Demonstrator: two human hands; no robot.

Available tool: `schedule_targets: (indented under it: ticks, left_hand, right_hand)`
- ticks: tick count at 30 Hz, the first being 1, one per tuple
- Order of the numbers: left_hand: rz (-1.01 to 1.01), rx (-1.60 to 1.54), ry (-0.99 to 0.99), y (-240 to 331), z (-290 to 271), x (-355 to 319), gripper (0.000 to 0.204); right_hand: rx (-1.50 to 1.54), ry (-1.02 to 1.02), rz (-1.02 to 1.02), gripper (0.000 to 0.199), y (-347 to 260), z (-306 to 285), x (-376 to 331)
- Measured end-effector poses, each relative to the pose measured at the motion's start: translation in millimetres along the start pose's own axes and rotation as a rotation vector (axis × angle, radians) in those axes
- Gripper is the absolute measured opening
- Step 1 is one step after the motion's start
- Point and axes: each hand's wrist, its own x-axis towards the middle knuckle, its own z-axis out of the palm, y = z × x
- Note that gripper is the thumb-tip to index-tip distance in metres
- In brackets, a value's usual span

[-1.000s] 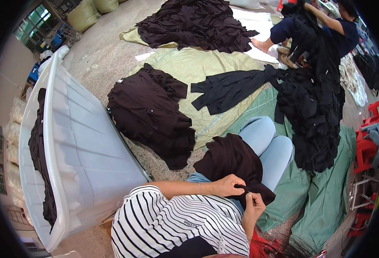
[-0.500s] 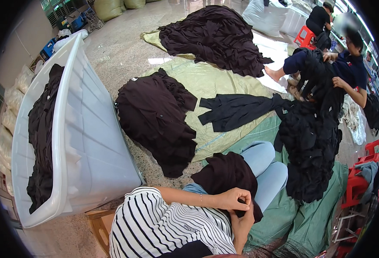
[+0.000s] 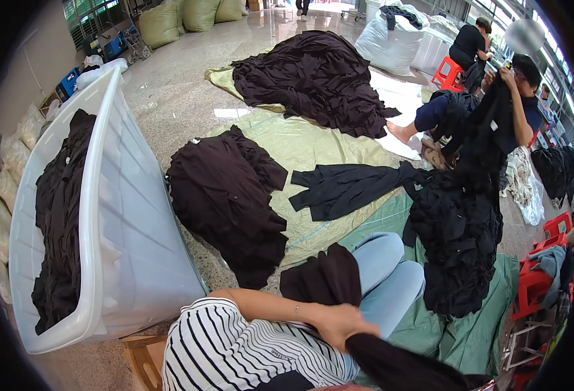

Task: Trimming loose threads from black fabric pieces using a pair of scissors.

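My left hand [image 3: 342, 326] reaches across my lap, blurred by motion, with its fingers curled around a dark brown garment [image 3: 397, 362]. One stretch of this cloth runs from the hand toward the lower right edge. More brown cloth [image 3: 323, 280] lies bunched over my thigh, beside my light blue jeans [image 3: 391, 274]. Whether both pieces are one garment I cannot tell. My right hand does not show; the cloth and the picture's lower edge cover that area.
A white bin [image 3: 143, 241] of dark clothes stands at left. Dark brown shirts [image 3: 225, 195] and a brown heap [image 3: 313, 78] lie on yellowish sheeting. Black garments [image 3: 459, 247] are piled at right. A seated co-worker [image 3: 528, 111] lifts black clothing. Red stools [image 3: 534, 280] stand far right.
My hands were together at the cloth in my lap; now the right is out of sight and brown cloth stretches to the lower right. The co-worker has raised a black garment.
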Motion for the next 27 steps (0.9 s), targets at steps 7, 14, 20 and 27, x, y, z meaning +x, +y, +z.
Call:
schedule_targets:
  ticks: [7, 14, 20, 27]
  left_hand:
    - [0.225, -0.833, -0.255, 0, 14, -3, 0.071]
    - [0.035, -1.116, -0.220, -11, -6, -33, 0.075]
    - [-0.156, -0.298, -0.359, -30, -92, -54, 0.056]
    - [-0.365, 1.232, 1.608, -26, -410, -152, 0.071]
  right_hand:
    - [0.160, 0.106, 0.008, 0.036, 197, -241, 124]
    - [-0.675, -0.553, -0.154, 0.054, 166, -140, 85]
    - [-0.465, -0.673, -0.088, 0.056, 203, -118, 83]
    - [-0.511, -0.715, -0.098, 0.048, 234, -112, 82]
